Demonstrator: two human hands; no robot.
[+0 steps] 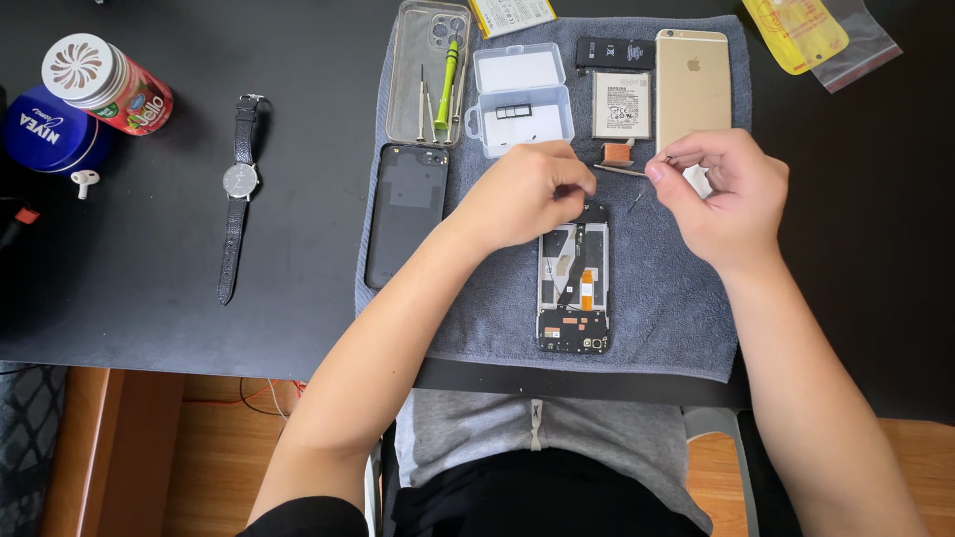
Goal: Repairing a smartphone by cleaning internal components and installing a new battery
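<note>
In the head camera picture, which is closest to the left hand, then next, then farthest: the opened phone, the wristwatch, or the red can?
From the left hand:
1. Opened phone, right under its fingers on the grey towel.
2. Wristwatch, lying out to the left on the black table.
3. Red can, far left corner.

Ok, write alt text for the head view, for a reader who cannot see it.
Two bare hands work over an opened phone lying on a grey towel: the left hand rests on its top end, the right hand pinches a thin tool. Screwdrivers and a wristwatch lie nearby.
</note>
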